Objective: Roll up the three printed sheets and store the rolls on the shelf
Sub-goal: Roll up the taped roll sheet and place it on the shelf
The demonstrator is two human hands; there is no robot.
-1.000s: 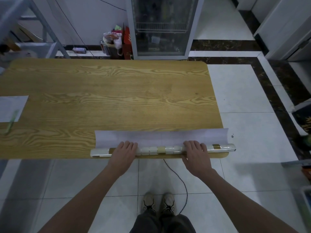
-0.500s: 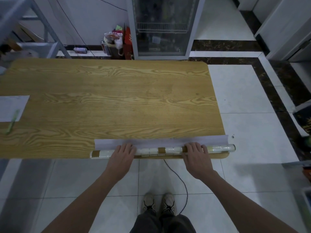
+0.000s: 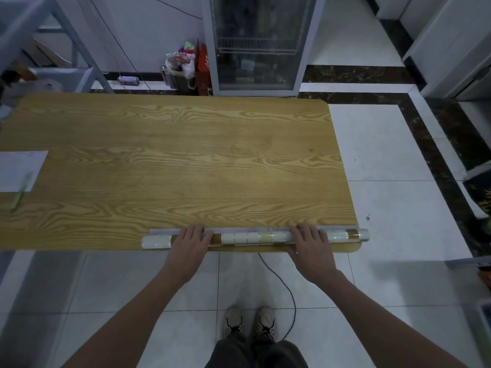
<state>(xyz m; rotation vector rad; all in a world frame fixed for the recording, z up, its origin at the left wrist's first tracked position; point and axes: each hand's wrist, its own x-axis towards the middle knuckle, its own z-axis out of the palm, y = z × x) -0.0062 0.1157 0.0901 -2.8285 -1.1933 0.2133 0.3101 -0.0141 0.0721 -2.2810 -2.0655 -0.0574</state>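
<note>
1. Left hand (image 3: 190,239) and right hand (image 3: 309,240): both palm-down, fingers fairly straight and close together. They lie over the top of the roll (image 3: 252,238) and press on it, not wrapped round it. Thumbs are hidden, so I can't tell if they hook underneath.
2. The roll lies crosswise under both hands and runs between them. It sticks out past each hand's outer side. The end outside the right hand pokes just past the table corner.
3. Just beyond the fingertips, a thin pale strip of loose sheet edge (image 3: 239,230) lies flat on the wood, touching the roll.
4. Step: closing out one sheet's roll, looks nearly done. I can't tell which of the three this is, and no other rolls are in view.
5. Next move needs a short push forward over the strip, with even pressure from both hands so the ends don't telescope. Then curl the fingers round before lifting, or it will likely spring open. No tape or band visible.
6. Outward: the table (image 3: 186,155) extends ahead of the hands. Far out past the left hand is a small paper (image 3: 18,168) with a green pen (image 3: 18,193) on its corner.
7. Ahead-left, beyond the table, is a metal shelf frame (image 3: 87,65), probably the destination. A cable (image 3: 291,293) runs on the floor below the right hand, so watch it when carrying.
</note>
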